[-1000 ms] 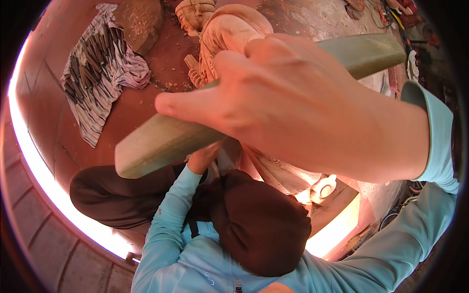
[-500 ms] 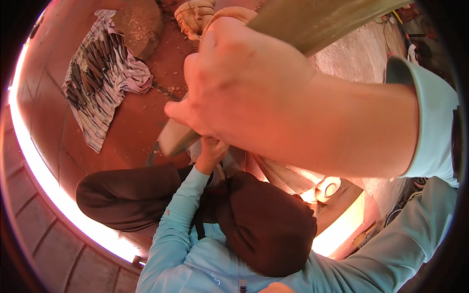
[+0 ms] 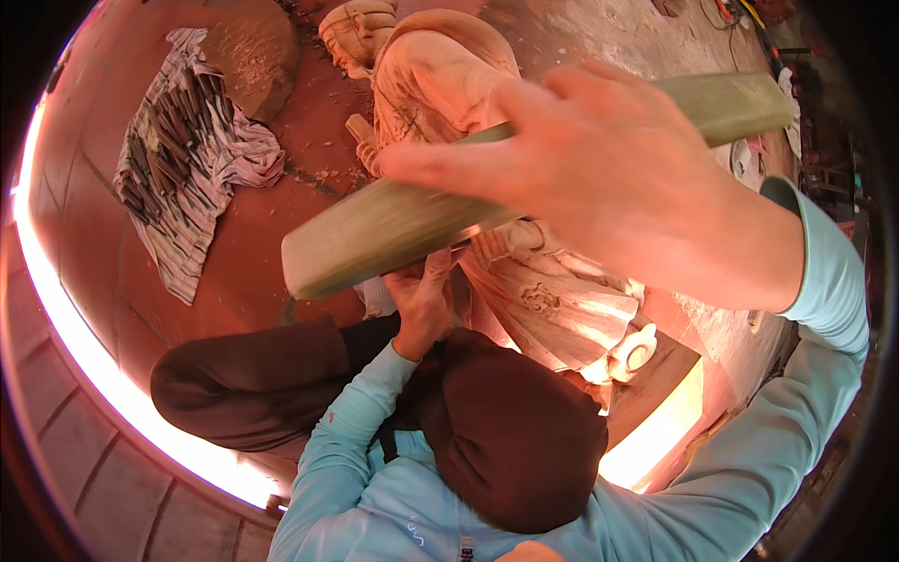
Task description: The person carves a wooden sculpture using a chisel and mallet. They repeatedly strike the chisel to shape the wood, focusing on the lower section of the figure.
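Observation:
A long, flat, greenish-brown wooden bar [image 3: 375,239] slants across the view, gripped near its middle by my right hand [image 3: 599,159], thumb stretched along it. Beneath its left end is my left hand [image 3: 423,300], fingers curled with the thumb up; what they hold is mostly hidden by the bar. A carved wooden statue of a robed figure [image 3: 440,80] lies on its side past both hands. Its head [image 3: 359,36] is toward the far side and its pleated lower robe [image 3: 562,309] close to my knee. The bar and my right hand cover its middle.
On the red floor at the left, a striped cloth [image 3: 192,253] bears several carving tools [image 3: 173,140]. Beside it stands a round wooden block [image 3: 248,56] with shavings on top. My bent legs [image 3: 253,384] are at the near side. Cables [image 3: 754,14] lie at the far right.
My right hand and the bar have moved away from the head camera, toward the statue, and the bar has levelled. More of the statue shows. My left hand has shifted slightly right.

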A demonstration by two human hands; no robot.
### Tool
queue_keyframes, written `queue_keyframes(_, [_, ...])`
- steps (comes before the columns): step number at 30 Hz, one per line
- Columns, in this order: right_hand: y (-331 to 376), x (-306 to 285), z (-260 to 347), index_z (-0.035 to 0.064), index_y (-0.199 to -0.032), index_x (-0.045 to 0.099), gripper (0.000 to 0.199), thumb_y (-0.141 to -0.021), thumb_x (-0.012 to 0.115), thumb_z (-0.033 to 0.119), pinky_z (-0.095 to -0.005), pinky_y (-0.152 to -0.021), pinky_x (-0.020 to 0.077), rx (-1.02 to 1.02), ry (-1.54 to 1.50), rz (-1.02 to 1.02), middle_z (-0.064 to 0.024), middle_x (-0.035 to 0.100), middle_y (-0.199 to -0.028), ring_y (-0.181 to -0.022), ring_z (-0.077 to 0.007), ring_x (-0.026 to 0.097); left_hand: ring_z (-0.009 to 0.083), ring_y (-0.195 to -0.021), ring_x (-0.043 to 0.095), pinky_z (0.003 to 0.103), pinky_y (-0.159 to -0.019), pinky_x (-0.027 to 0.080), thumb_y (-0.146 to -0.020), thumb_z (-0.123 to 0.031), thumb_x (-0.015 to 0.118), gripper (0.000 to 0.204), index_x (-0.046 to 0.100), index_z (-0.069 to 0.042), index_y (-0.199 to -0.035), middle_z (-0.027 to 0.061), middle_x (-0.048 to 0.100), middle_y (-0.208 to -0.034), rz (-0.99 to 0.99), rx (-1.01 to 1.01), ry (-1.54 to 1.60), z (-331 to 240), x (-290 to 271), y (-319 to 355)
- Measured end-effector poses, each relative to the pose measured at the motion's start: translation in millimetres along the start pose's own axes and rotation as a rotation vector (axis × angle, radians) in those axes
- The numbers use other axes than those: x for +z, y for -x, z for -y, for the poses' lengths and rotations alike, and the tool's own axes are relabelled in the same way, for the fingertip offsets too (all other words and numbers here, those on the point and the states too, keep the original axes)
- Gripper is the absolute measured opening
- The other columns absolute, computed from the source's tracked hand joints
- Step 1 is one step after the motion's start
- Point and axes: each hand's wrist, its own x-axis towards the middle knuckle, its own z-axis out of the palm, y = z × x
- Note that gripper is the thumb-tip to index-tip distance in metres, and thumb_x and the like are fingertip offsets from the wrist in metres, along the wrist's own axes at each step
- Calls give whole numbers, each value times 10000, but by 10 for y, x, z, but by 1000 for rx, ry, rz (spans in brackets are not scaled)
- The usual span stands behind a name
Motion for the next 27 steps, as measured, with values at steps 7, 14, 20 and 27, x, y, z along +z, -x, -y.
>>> queue_keyframes(7, [773,83,-287,153,-1284,498,704,-635,670,-55,-348,-708,505,467,-323,107,-118,611,-1003,-808,-313,609,304,-1114,537,402,-870,527,-904,-131,574,312,320,-154,-1084,143,540,-1160,88,-40,44,-73,-29,-146])
queue_keyframes(14, [1567,653,-297,138,-1288,476,667,-688,691,-58,-359,-765,515,788,-583,-216,-143,586,-1176,-996,-344,602,345,-1138,514,396,-858,536,-913,-181,557,309,320,-171,-1112,154,541,-1146,44,-61,21,-66,26,-198])
queue_keyframes(20, [1995,1064,-203,134,-1295,472,643,-714,681,-46,-356,-776,513,972,-650,-190,-137,589,-1180,-1006,-345,600,368,-1098,542,436,-787,570,-915,-253,546,281,348,-158,-1089,131,568,-1082,-61,165,-132,-272,-92,-312])
queue_keyframes(27, [2083,1437,-136,152,-1304,467,669,-697,640,-69,-369,-801,509,1009,-698,-269,-141,581,-1194,-1011,-342,599,402,-1072,553,441,-765,586,-933,-435,444,285,443,-156,-991,119,575,-1010,-244,269,-298,-756,49,-425])
